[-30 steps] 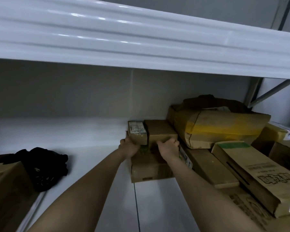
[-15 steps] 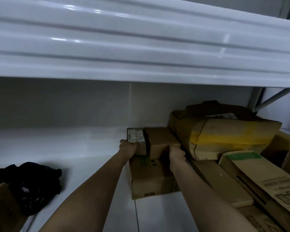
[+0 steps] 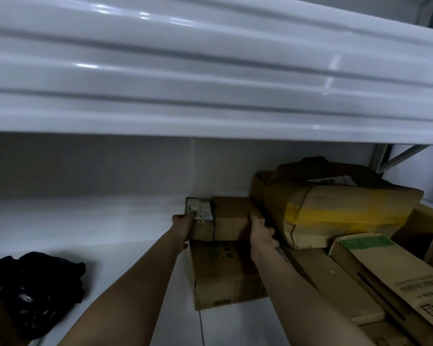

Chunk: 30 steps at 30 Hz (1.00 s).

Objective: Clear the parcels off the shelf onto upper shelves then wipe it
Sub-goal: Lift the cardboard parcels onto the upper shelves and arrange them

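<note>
Near the shelf's [image 3: 110,228] back edge, the left hand [image 3: 183,224] and right hand [image 3: 261,232] clamp two small parcels [image 3: 231,218] between closed fingers; stiff cardboard, probably light, best squeezed at outer sides.

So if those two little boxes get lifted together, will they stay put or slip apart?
Probably stiff: the plain small box and the labelled small box keep square edges. Likely light, being small. They look like separate boxes, squeezed only from outside by the left hand and right hand, so one might slip.

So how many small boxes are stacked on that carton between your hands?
2: a labelled box by the left hand, a plain box by the right hand. More may hide behind.
</note>
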Tool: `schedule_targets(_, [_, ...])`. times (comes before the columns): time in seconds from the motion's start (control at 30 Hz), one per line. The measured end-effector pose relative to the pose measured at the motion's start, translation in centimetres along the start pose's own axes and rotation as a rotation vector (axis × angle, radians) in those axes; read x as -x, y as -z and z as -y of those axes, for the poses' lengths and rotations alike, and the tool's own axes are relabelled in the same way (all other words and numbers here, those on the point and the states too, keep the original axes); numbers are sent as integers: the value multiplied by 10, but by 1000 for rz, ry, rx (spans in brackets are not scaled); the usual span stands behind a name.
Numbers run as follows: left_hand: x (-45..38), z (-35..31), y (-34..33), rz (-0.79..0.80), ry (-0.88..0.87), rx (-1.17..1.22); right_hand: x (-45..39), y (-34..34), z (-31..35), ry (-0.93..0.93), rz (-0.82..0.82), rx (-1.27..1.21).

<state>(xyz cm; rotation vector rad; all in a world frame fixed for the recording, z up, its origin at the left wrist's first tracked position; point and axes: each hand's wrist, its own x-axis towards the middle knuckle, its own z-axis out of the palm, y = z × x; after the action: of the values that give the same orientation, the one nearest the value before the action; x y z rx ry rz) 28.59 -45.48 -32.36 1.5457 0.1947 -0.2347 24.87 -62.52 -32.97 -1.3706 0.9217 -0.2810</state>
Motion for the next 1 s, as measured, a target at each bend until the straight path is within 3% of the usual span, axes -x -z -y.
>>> schedule_targets(0.17, [0,2,5,-37,9,57,2,-2,-1,-47,24,-198])
schedule_targets(0.53, [31,17,33,33,89,324,42,24,-27,71,224,-252])
schedule_targets(0.8, [50,36,58,28,-25,473,71,40,-54,224,112,-328])
schedule_targets(1.0, [82,51,78,-95,-63,465,94,61,-66,154,94,-451])
